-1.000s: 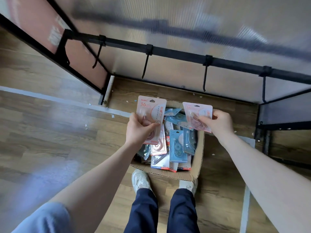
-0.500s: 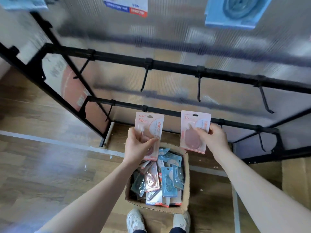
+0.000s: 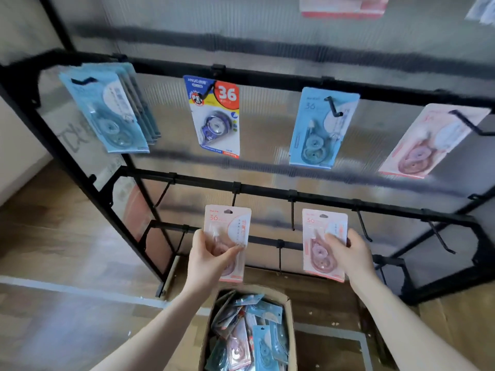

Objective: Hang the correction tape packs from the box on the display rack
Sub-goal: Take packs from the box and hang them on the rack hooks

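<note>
My left hand (image 3: pixel 207 259) grips a pink correction tape pack (image 3: pixel 227 226), held upright in front of the rack's lower bars. My right hand (image 3: pixel 348 254) pinches a second pink pack (image 3: pixel 320 242) by its right edge, at about the same height. Below them the cardboard box (image 3: pixel 290 303) stands on the floor, holding several blue and pink packs. The black display rack (image 3: pixel 267 192) has an upper row of hooks carrying a stack of blue packs (image 3: pixel 107 111), a blue and red pack (image 3: pixel 215 116), a light blue pack (image 3: pixel 318 127) and a pink pack (image 3: pixel 428 143).
The middle row's hooks (image 3: pixel 292 218) are bare, as are the lower ones (image 3: pixel 280 255). A ribbed translucent panel backs the rack. More packs hang at the top edge (image 3: pixel 342 6). Wooden floor lies to the left; a flat cardboard sheet (image 3: pixel 455 325) lies at the right.
Both hands have lifted their pink packs up from the box to the height of the lower bars. My head has tilted up, bringing the filled upper row into view.
</note>
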The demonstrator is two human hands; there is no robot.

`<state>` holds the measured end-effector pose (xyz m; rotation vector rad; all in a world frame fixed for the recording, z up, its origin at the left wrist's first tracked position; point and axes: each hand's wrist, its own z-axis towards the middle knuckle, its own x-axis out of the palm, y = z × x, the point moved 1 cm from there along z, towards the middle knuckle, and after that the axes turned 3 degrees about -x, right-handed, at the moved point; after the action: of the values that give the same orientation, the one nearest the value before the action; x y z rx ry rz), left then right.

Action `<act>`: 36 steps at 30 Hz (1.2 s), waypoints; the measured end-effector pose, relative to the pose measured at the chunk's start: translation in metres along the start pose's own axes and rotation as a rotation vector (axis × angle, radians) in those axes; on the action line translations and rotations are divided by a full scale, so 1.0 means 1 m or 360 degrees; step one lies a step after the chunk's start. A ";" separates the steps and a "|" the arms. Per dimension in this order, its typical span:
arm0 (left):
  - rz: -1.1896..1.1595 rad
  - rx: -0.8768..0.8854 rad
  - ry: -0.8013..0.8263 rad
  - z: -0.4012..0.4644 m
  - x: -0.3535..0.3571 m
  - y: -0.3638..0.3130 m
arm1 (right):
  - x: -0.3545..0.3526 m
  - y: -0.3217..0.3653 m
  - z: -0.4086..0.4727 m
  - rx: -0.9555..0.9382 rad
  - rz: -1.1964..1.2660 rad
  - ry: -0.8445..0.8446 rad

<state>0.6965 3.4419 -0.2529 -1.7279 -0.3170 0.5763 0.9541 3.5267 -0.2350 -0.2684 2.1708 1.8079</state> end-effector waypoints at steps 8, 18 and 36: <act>-0.0028 0.0163 0.0119 -0.022 -0.001 -0.048 | -0.025 0.053 -0.005 -0.0103 0.0196 -0.0158; -0.0047 0.0327 0.0220 -0.037 0.011 -0.099 | -0.070 0.104 -0.026 -0.0265 0.0359 -0.0278; -0.0110 0.0444 0.0215 -0.075 0.117 -0.179 | -0.189 0.111 -0.012 -0.0453 0.0516 -0.0268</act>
<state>0.8523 3.4814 -0.0923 -1.4721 -0.1899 0.4286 1.0930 3.5270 -0.0653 0.1827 1.9246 2.2274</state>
